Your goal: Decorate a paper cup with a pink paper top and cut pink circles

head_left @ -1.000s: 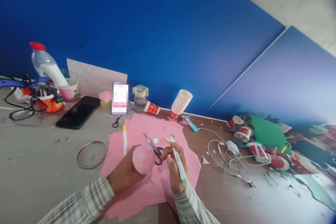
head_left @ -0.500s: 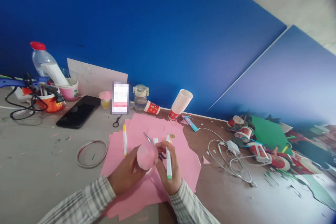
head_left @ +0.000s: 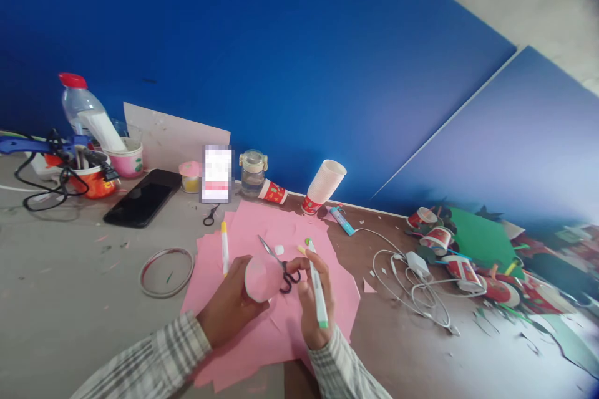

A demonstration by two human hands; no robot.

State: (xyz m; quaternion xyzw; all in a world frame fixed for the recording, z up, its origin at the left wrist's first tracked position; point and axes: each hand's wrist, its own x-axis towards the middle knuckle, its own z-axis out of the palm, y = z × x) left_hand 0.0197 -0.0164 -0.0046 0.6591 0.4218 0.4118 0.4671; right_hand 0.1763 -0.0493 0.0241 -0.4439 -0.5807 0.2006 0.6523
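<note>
My left hand [head_left: 227, 299] is wrapped round a pink-topped cup [head_left: 262, 278], whose round pink face is turned up; its side is mostly hidden by the fingers. In my right hand [head_left: 316, 312] a white marker with a green end [head_left: 319, 293] lies slanted between the fingers, with the hand a little apart from the cup. Under both hands several pink paper sheets [head_left: 344, 299] overlap. Partly behind the cup and the right fingers, dark-handled scissors [head_left: 269, 247] rest on the paper. A yellow-capped marker [head_left: 225, 249] lies left of the cup.
Left are a metal ring [head_left: 143, 277], a black phone [head_left: 143, 198] and a bottle [head_left: 82, 103]. Stacked paper cups [head_left: 326, 182] lean near the blue partition [head_left: 281, 75]. A white cable [head_left: 388, 252] and several red cups [head_left: 461, 267] lie right.
My right hand has drawn away from the cup to the right, its marker going with it. More of the scissors' handles now shows. The left hand keeps hold of the cup.
</note>
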